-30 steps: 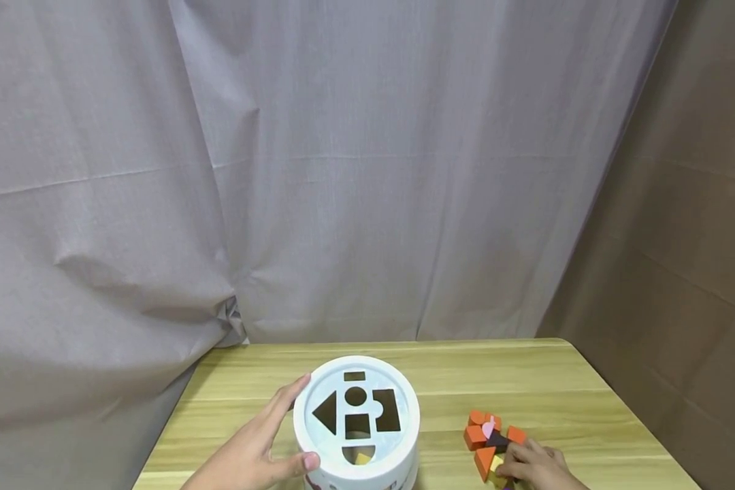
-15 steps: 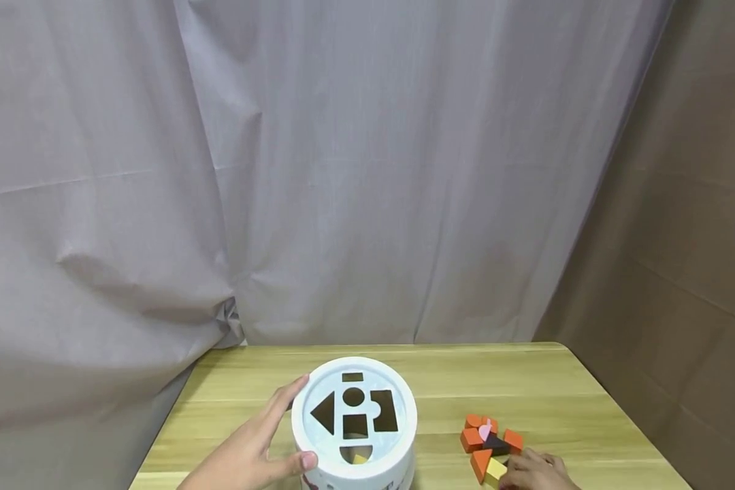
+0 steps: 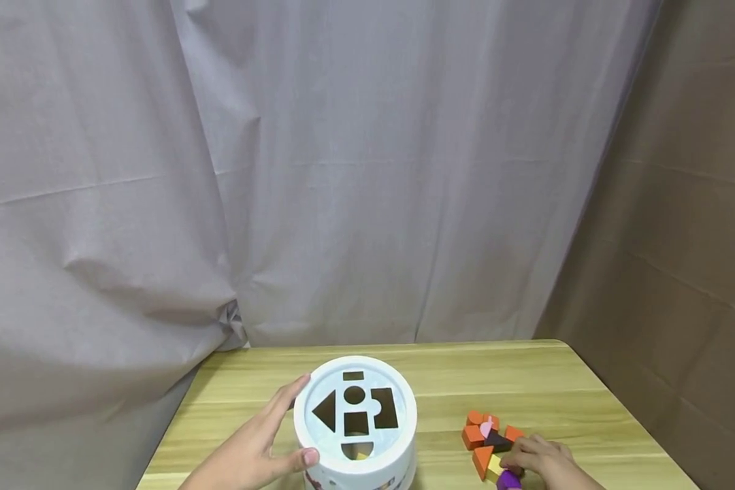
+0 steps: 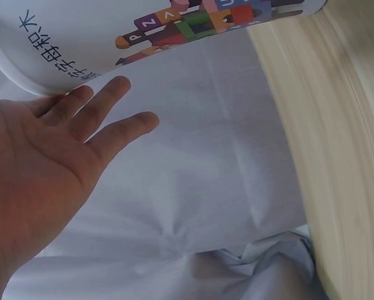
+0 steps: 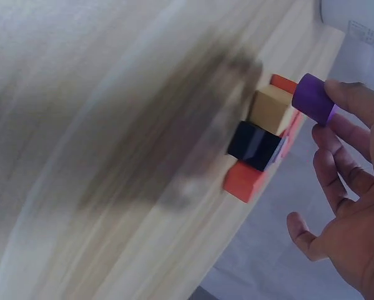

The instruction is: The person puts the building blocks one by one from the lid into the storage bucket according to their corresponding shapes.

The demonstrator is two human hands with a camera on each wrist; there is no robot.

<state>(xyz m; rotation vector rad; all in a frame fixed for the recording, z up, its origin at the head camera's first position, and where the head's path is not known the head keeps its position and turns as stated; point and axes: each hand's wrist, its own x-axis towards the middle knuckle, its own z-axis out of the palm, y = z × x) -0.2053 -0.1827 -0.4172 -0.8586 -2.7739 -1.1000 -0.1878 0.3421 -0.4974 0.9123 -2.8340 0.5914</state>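
Note:
A white round bucket [image 3: 358, 478] stands near the front, its pale blue lid [image 3: 329, 441] cut with shaped holes. My left hand [image 3: 251, 442] rests at its left side, fingers fairly straight and spread, thumb tip on the rim. Part of a yellow block shows through the half-round hole. On the right, my right hand [image 3: 545, 463] pinches a purple cylinder block [image 5: 313, 99] between thumb and index finger, close to the other blocks. A yellow block [image 3: 494, 468] lies beside it, with a black block [image 3: 497, 441] and an orange triangular block [image 3: 482, 461] near.
More orange blocks [image 3: 473, 437] and a small pink piece [image 3: 486, 428] lie in the same cluster. The wooden table [image 3: 465, 371] ends at a grey curtain [image 3: 343, 238] behind, with a brownish curtain [image 3: 680, 272] along the right.
My right hand has shifted slightly at the cluster, and the purple cylinder block now shows plainly at its fingertips. The left hand stays on the bucket.

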